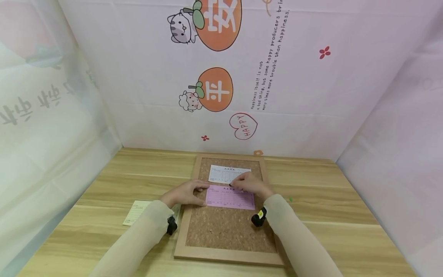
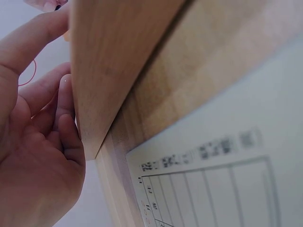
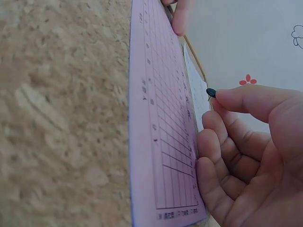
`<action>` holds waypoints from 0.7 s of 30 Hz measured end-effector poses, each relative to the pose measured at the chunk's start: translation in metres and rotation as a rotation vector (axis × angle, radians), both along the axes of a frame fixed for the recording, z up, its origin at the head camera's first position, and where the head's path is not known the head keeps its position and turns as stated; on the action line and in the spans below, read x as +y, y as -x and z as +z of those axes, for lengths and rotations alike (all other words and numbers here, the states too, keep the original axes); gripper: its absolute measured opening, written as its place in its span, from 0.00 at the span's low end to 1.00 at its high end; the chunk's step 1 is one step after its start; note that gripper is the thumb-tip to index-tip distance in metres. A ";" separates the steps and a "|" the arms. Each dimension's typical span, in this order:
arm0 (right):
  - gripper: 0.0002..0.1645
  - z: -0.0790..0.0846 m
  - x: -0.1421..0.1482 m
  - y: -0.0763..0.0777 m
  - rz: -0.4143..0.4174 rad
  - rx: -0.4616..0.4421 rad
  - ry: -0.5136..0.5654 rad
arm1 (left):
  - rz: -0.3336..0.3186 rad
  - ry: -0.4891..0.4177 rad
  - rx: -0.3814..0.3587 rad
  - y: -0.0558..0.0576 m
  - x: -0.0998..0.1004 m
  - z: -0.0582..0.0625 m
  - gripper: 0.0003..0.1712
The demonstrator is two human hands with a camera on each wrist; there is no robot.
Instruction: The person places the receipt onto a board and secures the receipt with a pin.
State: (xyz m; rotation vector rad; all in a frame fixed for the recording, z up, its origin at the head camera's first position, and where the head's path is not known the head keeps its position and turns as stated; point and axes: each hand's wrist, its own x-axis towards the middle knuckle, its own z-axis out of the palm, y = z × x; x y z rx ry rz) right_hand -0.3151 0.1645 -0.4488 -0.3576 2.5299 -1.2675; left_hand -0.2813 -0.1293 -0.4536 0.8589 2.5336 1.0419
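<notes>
A: Where do we place the pink slip (image 1: 230, 198)?

B: On the cork board (image 1: 228, 231), upper half, long sides running across. We note the white slip (image 1: 221, 175) just beyond it, nearer the board's far end.

A: Left hand (image 1: 187, 193)?

B: At the pink slip's left edge. We see thumb and forefinger spread and extended, tips at that edge; in the left wrist view the other fingers bend loosely beside the board's wooden frame (image 2: 109, 61). We record no grip.

A: Right hand (image 1: 252, 184)?

B: Gripping. In the right wrist view we see thumb and forefinger pinch a black pin (image 3: 211, 92), the remaining fingers curled. The head view puts the pin by the pink slip's top edge, near the white slip. We cannot tell whether its point is in the cork.

A: Surroundings?

B: We log a pale yellow slip (image 1: 135, 212) on the wooden table (image 1: 332, 200), left of the board, partly behind the left sleeve (image 1: 138, 234). A green speck (image 1: 291, 199) lies right of the board.
</notes>
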 end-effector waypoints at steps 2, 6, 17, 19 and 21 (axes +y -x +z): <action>0.12 0.000 -0.001 0.000 0.003 -0.005 -0.005 | 0.000 -0.003 -0.002 0.000 0.000 -0.001 0.40; 0.13 0.000 -0.005 0.000 0.004 0.000 -0.030 | 0.005 -0.001 -0.001 0.001 0.000 -0.003 0.40; 0.12 -0.002 -0.012 0.000 -0.006 0.007 -0.064 | 0.019 0.007 -0.011 0.002 0.000 -0.004 0.40; 0.12 -0.002 -0.013 0.000 -0.007 0.008 -0.071 | 0.020 0.010 -0.009 0.001 0.000 -0.004 0.40; 0.13 -0.002 -0.013 0.000 -0.009 0.012 -0.079 | 0.020 0.010 -0.010 0.002 0.001 -0.004 0.40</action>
